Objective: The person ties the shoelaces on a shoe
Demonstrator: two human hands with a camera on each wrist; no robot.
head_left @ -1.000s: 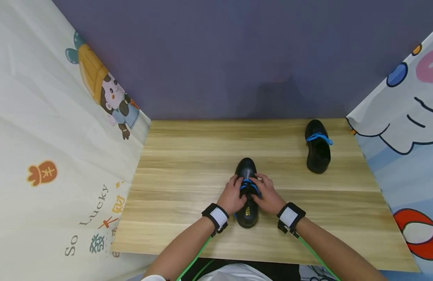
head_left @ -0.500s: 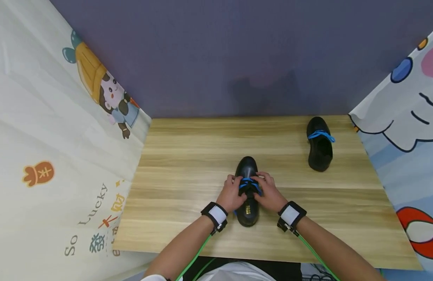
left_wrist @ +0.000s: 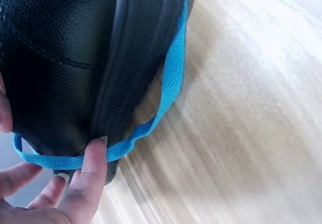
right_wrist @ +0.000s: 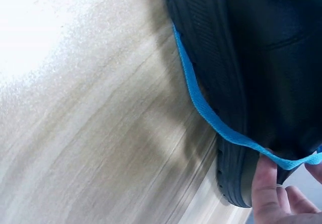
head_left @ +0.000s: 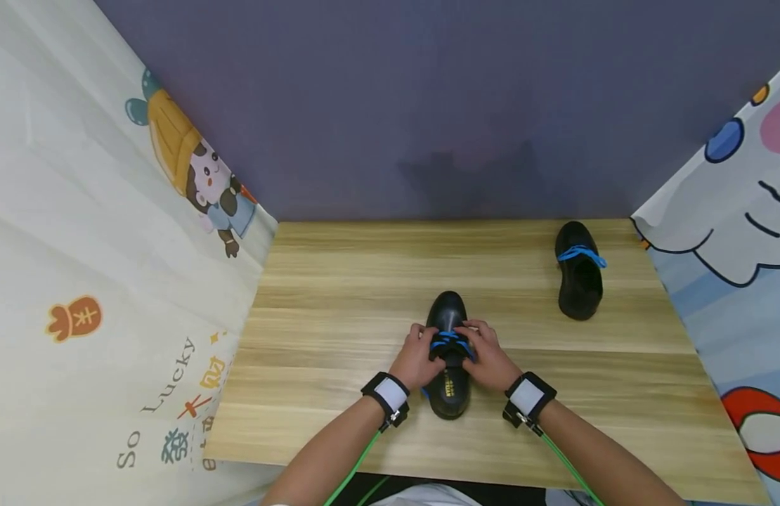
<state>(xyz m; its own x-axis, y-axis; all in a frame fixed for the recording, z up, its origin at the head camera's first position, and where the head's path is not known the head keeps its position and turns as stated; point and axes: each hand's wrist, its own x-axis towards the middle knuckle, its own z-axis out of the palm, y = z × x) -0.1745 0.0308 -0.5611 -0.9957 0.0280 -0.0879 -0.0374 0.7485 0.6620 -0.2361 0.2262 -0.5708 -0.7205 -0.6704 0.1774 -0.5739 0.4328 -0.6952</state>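
A black lace-up shoe stands on the table, toe pointing away from me, its lettered insole showing at the heel end. Blue shoelaces cross its front. My left hand grips the left side of the upper, with the thumb over the opening. On the other side, my right hand holds the upper near the laces. In the left wrist view, a loose blue lace runs behind a finger and along the sole. The right wrist view shows another lace length hanging past the fingertips.
A second black shoe with tied blue laces stands at the back right of the wooden table. A dark blue-grey wall rises behind. Printed white cloth hangs on the left, another printed cloth on the right.
My right thumb has shifted slightly right, away from the middle of the shoe opening. Both hands stay at the same shoe, and the head view has moved a little.
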